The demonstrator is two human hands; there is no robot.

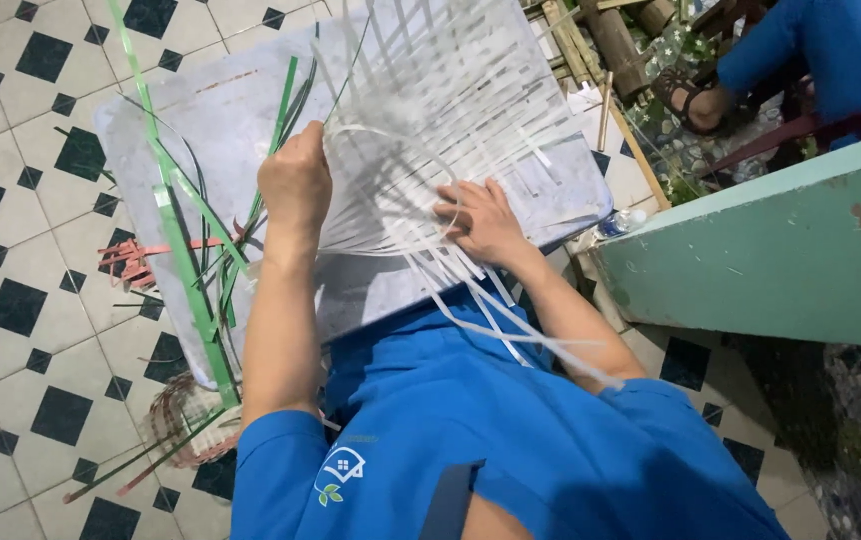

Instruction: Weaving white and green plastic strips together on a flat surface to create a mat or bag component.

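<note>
grey board (221,120) | white woven strips (431,110) | black-and-white tiled floor (21,330)

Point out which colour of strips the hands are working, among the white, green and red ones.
The white strips: left hand grips one, right hand presses the weave. Green strips and red strips lie untouched alongside.
</note>
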